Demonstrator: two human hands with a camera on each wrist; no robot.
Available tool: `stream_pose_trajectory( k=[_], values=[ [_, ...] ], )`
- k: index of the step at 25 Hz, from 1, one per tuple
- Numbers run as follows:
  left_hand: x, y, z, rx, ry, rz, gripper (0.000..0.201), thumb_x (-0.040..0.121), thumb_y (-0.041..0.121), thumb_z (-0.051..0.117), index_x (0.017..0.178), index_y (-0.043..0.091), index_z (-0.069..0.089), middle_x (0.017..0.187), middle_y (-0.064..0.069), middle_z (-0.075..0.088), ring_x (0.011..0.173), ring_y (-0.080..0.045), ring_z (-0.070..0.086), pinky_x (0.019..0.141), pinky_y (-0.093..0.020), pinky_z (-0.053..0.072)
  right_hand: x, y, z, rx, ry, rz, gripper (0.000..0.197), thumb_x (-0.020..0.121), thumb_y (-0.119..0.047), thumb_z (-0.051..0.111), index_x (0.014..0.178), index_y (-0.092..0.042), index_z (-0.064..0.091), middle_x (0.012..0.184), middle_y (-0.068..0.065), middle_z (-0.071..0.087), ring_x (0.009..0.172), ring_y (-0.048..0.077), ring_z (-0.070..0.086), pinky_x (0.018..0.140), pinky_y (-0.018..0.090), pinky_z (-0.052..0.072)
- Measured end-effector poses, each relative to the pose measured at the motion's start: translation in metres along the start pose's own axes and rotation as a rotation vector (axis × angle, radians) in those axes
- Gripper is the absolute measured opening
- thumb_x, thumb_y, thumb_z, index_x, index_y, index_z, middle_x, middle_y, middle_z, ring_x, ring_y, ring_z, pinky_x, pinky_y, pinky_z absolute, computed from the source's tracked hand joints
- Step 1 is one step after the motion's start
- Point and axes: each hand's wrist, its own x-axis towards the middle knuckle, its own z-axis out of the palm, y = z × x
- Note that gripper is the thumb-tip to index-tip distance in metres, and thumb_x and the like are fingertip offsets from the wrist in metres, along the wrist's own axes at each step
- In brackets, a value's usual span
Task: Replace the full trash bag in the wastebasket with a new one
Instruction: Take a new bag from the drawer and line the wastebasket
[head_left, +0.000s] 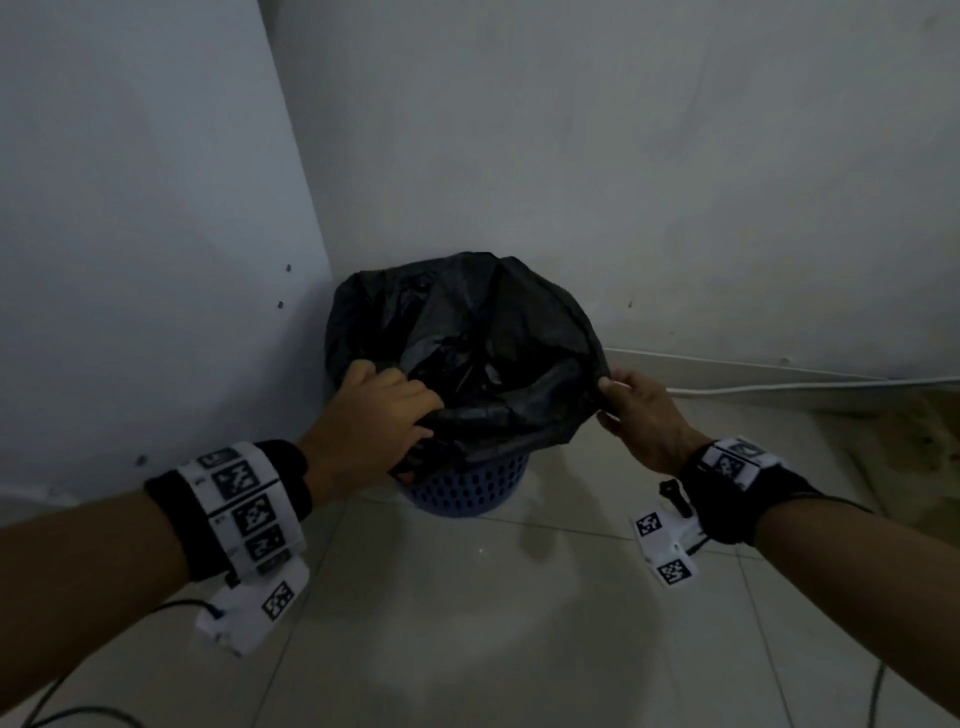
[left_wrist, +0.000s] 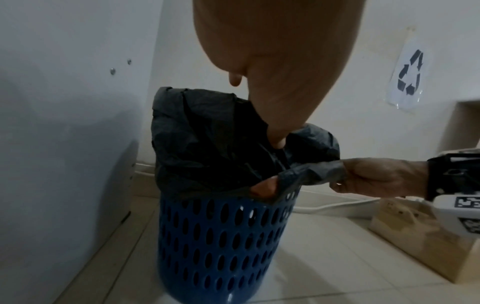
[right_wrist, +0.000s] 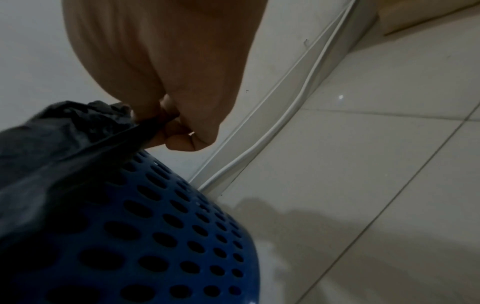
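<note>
A blue perforated wastebasket (head_left: 462, 488) (left_wrist: 221, 242) (right_wrist: 161, 236) stands on the tiled floor in a corner. A black trash bag (head_left: 467, 332) (left_wrist: 207, 144) (right_wrist: 52, 144) sits in it, its mouth pulled wide above the rim. My left hand (head_left: 379, 415) (left_wrist: 265, 185) grips the near left edge of the bag with curled fingers. My right hand (head_left: 639, 410) (right_wrist: 171, 127) (left_wrist: 374, 176) pinches the right edge and stretches it outward. What lies inside the bag is dark and unclear.
A white wall (head_left: 623, 156) stands behind and a white panel (head_left: 130, 234) to the left. A white cable (head_left: 779, 387) (right_wrist: 272, 131) runs along the baseboard. A cardboard box (left_wrist: 420, 236) sits right of the basket, and a recycling sign (left_wrist: 410, 74) hangs on the wall.
</note>
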Motion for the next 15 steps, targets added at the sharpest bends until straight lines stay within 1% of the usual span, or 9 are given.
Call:
stream_pose_trajectory(
  k=[2, 3, 5, 6, 8, 9, 11, 13, 15],
  values=[
    [-0.004, -0.008, -0.004, 0.040, 0.018, 0.018, 0.027, 0.091, 0.036, 0.045, 0.094, 0.021, 0.067, 0.085, 0.005, 0.067, 0.077, -0.022, 0.058, 0.076, -0.035, 0.028, -0.002, 0.011, -0.004, -0.098, -0.059, 0.062, 0.008, 0.098, -0.014, 0.050, 0.100, -0.016, 0.058, 0.086, -0.002, 0.066, 0.083, 0.014, 0.060, 0.075, 0.030, 0.040],
    [-0.006, -0.012, -0.007, 0.077, 0.041, 0.021, 0.025, 0.091, 0.037, 0.046, 0.098, 0.020, 0.064, 0.093, 0.003, 0.068, 0.083, -0.023, 0.057, 0.078, -0.037, 0.030, -0.004, 0.016, -0.005, -0.126, -0.077, 0.080, 0.013, 0.096, -0.013, 0.055, 0.109, -0.016, 0.056, 0.089, 0.001, 0.067, 0.086, 0.018, 0.061, 0.075, 0.032, 0.041],
    [-0.013, -0.011, -0.012, 0.155, 0.090, 0.050, 0.032, 0.088, 0.043, 0.053, 0.107, 0.017, 0.060, 0.111, -0.003, 0.063, 0.096, -0.026, 0.052, 0.082, -0.040, 0.033, -0.009, 0.019, -0.002, -0.133, -0.073, 0.093, 0.039, 0.092, -0.011, 0.063, 0.124, -0.018, 0.043, 0.093, 0.007, 0.065, 0.089, 0.023, 0.060, 0.074, 0.033, 0.045],
    [-0.016, -0.005, -0.012, 0.162, 0.099, 0.084, 0.040, 0.084, 0.048, 0.058, 0.108, 0.016, 0.060, 0.112, -0.005, 0.060, 0.097, -0.026, 0.050, 0.082, -0.040, 0.033, -0.011, 0.017, 0.001, -0.111, -0.067, 0.096, 0.046, 0.091, -0.013, 0.064, 0.128, -0.020, 0.037, 0.098, 0.009, 0.065, 0.090, 0.023, 0.062, 0.075, 0.032, 0.048],
    [-0.021, 0.013, -0.003, 0.179, 0.020, 0.173, 0.043, 0.078, 0.051, 0.067, 0.101, 0.015, 0.064, 0.098, -0.004, 0.061, 0.087, -0.025, 0.051, 0.076, -0.038, 0.033, -0.011, 0.011, 0.008, -0.047, -0.070, 0.101, 0.049, 0.092, -0.016, 0.063, 0.130, -0.021, 0.032, 0.105, 0.012, 0.065, 0.089, 0.021, 0.065, 0.076, 0.032, 0.051],
    [-0.023, 0.021, 0.003, 0.205, -0.037, 0.193, 0.033, 0.078, 0.045, 0.070, 0.091, 0.016, 0.065, 0.085, -0.003, 0.061, 0.077, -0.025, 0.052, 0.072, -0.036, 0.031, -0.009, 0.011, 0.011, -0.035, -0.070, 0.094, 0.049, 0.092, -0.014, 0.062, 0.131, -0.020, 0.032, 0.105, 0.014, 0.065, 0.087, 0.020, 0.065, 0.075, 0.031, 0.052],
    [-0.020, 0.027, 0.010, 0.244, -0.111, 0.171, 0.013, 0.082, 0.018, 0.066, 0.071, 0.015, 0.060, 0.065, -0.003, 0.053, 0.058, -0.023, 0.049, 0.066, -0.034, 0.026, -0.010, 0.012, 0.017, -0.052, -0.061, 0.060, 0.050, 0.092, -0.009, 0.061, 0.133, -0.016, 0.033, 0.102, 0.016, 0.063, 0.085, 0.021, 0.064, 0.075, 0.032, 0.054],
    [-0.017, 0.027, 0.017, 0.260, -0.169, 0.195, 0.022, 0.079, 0.001, 0.053, 0.062, 0.015, 0.055, 0.058, -0.003, 0.050, 0.048, -0.022, 0.046, 0.065, -0.032, 0.026, -0.012, 0.019, 0.019, -0.082, -0.059, 0.036, 0.050, 0.091, -0.007, 0.062, 0.133, -0.015, 0.035, 0.102, 0.019, 0.061, 0.084, 0.024, 0.063, 0.075, 0.034, 0.055],
    [-0.019, 0.030, 0.023, 0.291, -0.313, 0.256, 0.018, 0.073, 0.007, 0.059, 0.058, 0.016, 0.059, 0.058, 0.000, 0.053, 0.048, -0.019, 0.049, 0.067, -0.030, 0.035, -0.014, 0.023, 0.017, -0.107, -0.046, 0.051, 0.046, 0.090, -0.008, 0.064, 0.129, -0.011, 0.040, 0.098, 0.020, 0.062, 0.083, 0.026, 0.065, 0.074, 0.036, 0.057]
  ],
)
